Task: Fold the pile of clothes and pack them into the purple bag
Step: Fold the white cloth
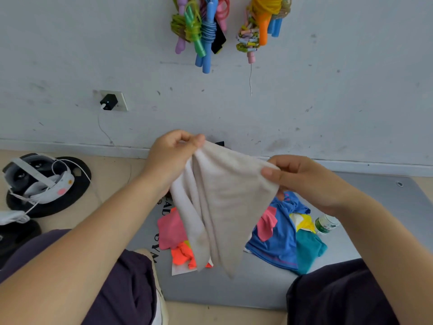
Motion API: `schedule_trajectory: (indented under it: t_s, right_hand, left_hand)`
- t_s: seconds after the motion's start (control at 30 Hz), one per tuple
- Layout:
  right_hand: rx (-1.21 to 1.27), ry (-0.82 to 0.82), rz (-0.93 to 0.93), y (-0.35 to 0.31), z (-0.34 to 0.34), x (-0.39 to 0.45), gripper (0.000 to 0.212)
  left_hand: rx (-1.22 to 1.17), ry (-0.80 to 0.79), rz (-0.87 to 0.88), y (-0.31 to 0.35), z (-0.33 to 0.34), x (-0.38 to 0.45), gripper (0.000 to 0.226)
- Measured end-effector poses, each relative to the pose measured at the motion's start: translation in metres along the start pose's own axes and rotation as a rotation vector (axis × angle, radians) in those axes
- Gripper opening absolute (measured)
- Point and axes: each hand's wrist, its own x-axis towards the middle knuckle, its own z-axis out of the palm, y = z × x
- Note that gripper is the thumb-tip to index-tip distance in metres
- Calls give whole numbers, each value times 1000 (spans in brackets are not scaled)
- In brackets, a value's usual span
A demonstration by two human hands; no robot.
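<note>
Grey mat (257, 287) on the floor by a scuffed wall carries a pile of clothes (281, 240) near its middle. Above the pile, the left hand (173, 158) and right hand (302, 179) each pinch a top corner of a beige cloth (218, 207), which hangs down between them.

Beige garment (220, 198) hanging (creased) above colourful clothes (278, 240).
</note>
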Motion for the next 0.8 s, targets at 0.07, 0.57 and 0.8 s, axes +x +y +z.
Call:
schedule_trajectory:
  t_s: [0.07, 0.57, 0.8]
  right_hand:
    - [47, 102, -11, 2, -3, 2, 23]
    - [-26, -93, 99, 9, 26, 9, 13]
    - [-25, -8, 81, 11, 21, 11, 9]
  left_hand:
    - [76, -74, -30, -1, -1, 0, 11]
    - [70, -577, 85, 8, 15, -28, 37]
    - [81, -590, 4, 8, 13, -28, 3]
